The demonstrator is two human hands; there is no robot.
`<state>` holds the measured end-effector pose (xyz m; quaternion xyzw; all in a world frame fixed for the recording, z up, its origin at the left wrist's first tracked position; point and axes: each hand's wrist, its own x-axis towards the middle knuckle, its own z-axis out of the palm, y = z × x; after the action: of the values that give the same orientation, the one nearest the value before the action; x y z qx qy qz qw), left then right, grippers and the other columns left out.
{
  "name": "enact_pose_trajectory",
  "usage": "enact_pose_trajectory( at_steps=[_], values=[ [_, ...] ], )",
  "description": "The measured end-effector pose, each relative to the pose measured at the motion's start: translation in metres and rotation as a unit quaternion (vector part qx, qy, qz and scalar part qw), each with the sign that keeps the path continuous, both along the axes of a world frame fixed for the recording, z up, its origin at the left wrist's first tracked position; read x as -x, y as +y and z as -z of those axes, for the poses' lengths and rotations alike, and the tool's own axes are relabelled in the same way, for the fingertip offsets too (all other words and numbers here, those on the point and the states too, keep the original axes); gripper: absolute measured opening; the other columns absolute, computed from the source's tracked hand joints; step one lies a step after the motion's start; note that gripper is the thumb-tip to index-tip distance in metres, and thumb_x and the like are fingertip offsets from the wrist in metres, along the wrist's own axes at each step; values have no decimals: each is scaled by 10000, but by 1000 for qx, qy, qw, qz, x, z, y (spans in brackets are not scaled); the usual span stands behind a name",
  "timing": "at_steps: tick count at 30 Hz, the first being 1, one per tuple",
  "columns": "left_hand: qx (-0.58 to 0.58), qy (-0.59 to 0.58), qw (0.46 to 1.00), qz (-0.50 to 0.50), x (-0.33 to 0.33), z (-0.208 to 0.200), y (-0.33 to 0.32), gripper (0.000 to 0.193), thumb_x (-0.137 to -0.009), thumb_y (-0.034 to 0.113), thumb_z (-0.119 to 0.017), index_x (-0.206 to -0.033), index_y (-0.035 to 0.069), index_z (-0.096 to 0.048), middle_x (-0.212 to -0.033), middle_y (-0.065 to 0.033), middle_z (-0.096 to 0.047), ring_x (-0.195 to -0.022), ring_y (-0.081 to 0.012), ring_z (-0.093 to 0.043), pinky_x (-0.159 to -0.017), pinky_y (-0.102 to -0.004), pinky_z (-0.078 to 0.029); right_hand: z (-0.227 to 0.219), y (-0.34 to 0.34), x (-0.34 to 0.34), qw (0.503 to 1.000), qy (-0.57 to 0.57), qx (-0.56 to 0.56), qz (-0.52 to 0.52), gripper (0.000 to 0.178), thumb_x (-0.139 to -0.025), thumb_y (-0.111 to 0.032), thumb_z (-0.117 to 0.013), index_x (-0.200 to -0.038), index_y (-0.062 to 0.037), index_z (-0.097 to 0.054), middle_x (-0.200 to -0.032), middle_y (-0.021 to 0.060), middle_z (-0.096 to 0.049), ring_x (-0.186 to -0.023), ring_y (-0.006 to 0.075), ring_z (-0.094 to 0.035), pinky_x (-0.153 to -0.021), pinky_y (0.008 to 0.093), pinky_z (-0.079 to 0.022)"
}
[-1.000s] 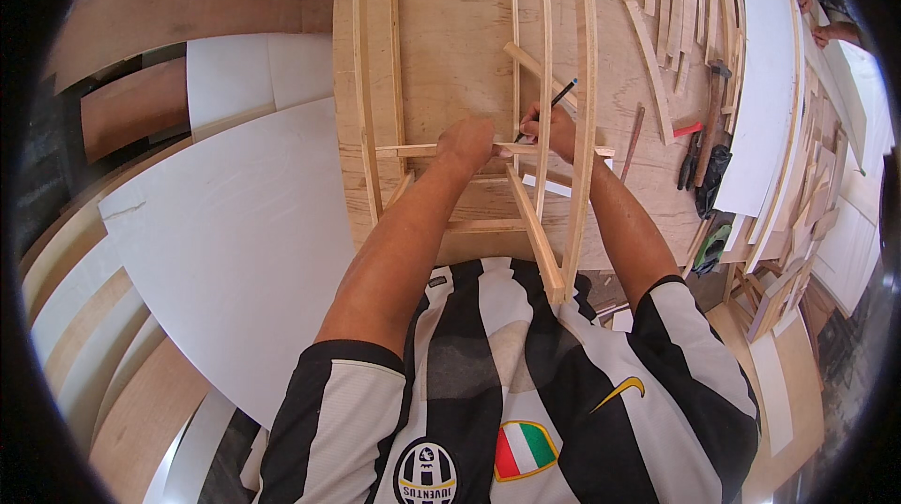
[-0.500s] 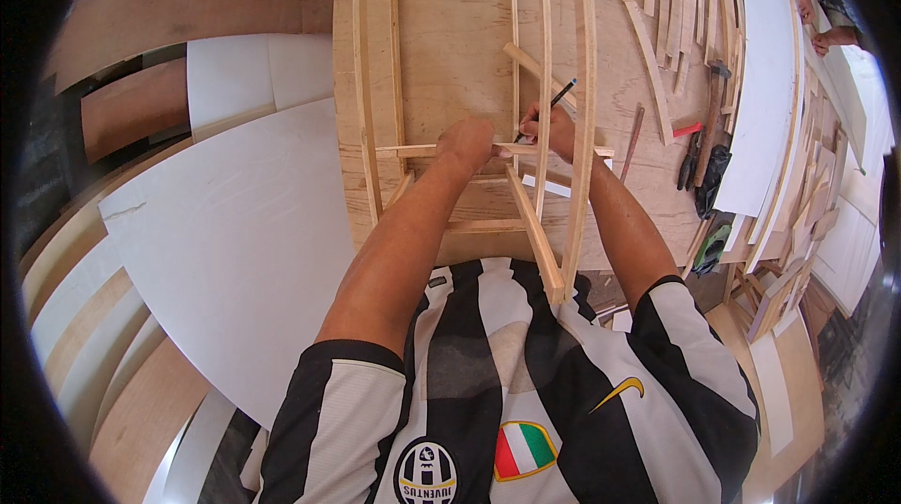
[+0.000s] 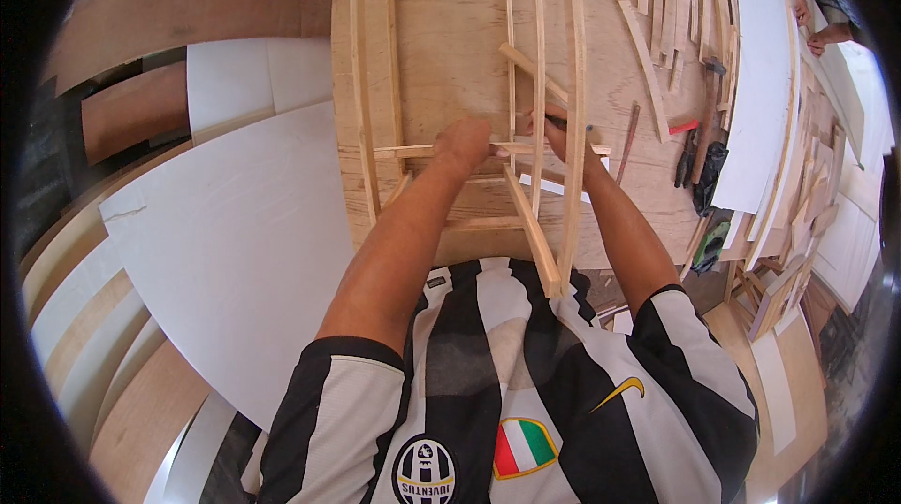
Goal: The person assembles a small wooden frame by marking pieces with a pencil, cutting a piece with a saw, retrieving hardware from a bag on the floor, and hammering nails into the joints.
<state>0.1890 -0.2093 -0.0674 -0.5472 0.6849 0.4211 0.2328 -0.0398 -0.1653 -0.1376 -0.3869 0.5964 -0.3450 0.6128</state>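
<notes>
A frame of long, narrow wooden rails [image 3: 576, 63] lies over the plywood worktop [image 3: 450, 35]. Across it runs a thin wooden strip [image 3: 404, 151]. My left hand [image 3: 465, 140] is closed on this strip near its middle. My right hand [image 3: 560, 133] is among the right-hand rails, just beyond the strip, with its fingers closed around a dark pencil [image 3: 557, 121]. The pencil lies nearly flat, its tip hidden by the rail and fingers. A short slanting wooden piece [image 3: 533, 232] comes toward my shirt. Behind the rails rests a loose angled stick [image 3: 516, 57].
On the right of the worktop are several wooden strips [image 3: 643, 63], a hammer [image 3: 709, 110], red-handled pliers [image 3: 685, 143] and a black plastic bag [image 3: 710, 175]. Large white panels [image 3: 225, 251] fill the left. Another person's hands [image 3: 826, 37] show at the far right.
The pencil has swung from upright to nearly flat in my right hand, which has turned and shifted slightly right. My left hand stays on the strip. The view has shifted a little.
</notes>
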Motion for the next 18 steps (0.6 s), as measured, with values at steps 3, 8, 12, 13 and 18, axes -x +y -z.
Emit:
enact_pose_trajectory(
  at_steps=[3,8,12,13,18],
  values=[
    [31,31,999,-2,-5,12,7,541,-816,522,-827,-1053,41,-760,-1080,-201,-748,-1048,-391,-715,-873,-509,-576,-34,13,9,972,137,145,-125,335,-836,-170,-788,-1136,-43,-712,-1062,168,-744,-973,344,-703,-859,415,-542],
    [74,49,996,29,-7,11,6,430,-854,413,-827,-1097,65,-756,-1121,-179,-748,-1067,-376,-717,-885,-496,-585,-49,31,18,887,325,200,-261,339,-775,-140,-806,-1087,-68,-693,-993,164,-686,-967,392,-648,-844,493,-530],
    [35,4,999,17,-7,-16,1,360,-877,346,-809,-1095,65,-756,-1145,-179,-741,-1080,-378,-707,-885,-497,-579,-45,41,24,897,315,201,-235,312,-798,-142,-806,-1083,-72,-702,-967,159,-691,-948,391,-650,-850,486,-528],
    [52,3,998,18,-8,-21,2,355,-881,340,-805,-1099,64,-755,-1148,-183,-739,-1075,-380,-706,-886,-494,-576,-48,42,23,902,318,191,-223,298,-802,-145,-808,-1073,-70,-710,-952,157,-694,-939,393,-653,-847,485,-527],
    [163,66,983,-54,-18,-43,10,352,-900,324,-781,-1139,68,-748,-1073,-196,-751,-1025,-377,-718,-879,-472,-573,-50,55,35,916,304,203,-163,257,-829,-177,-813,-1047,-62,-737,-981,165,-719,-924,375,-680,-819,451,-537]
  ],
)
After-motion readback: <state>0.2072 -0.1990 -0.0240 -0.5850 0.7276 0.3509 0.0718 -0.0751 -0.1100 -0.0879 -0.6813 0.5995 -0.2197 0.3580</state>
